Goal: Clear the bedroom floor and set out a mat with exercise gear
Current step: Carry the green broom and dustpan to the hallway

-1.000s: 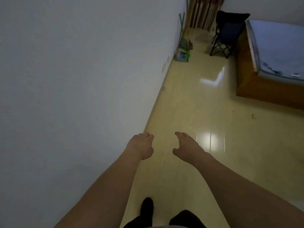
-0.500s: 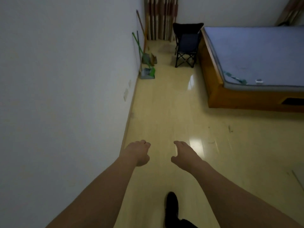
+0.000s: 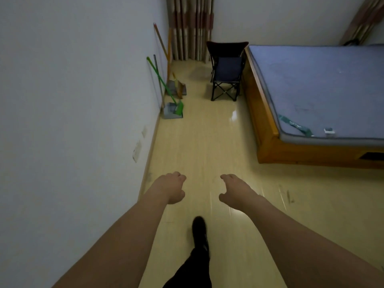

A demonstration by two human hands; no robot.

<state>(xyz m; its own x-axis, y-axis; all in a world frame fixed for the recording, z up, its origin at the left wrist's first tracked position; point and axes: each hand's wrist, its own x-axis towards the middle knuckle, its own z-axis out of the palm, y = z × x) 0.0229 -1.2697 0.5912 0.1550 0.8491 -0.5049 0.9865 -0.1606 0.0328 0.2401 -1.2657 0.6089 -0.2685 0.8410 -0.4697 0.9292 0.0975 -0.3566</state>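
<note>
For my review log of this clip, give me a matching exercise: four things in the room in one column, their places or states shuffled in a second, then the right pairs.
Things
1. folding chair
2. green-handled broom
3. mattress
4. left hand

Places or states
A. lies on the wooden bed frame
B. leans against the left wall, by a dustpan
C. held out over the floor, holding nothing
D. stands on the floor between the curtain and the bed

Pairs: 1-D, 2-B, 3-A, 4-C
</note>
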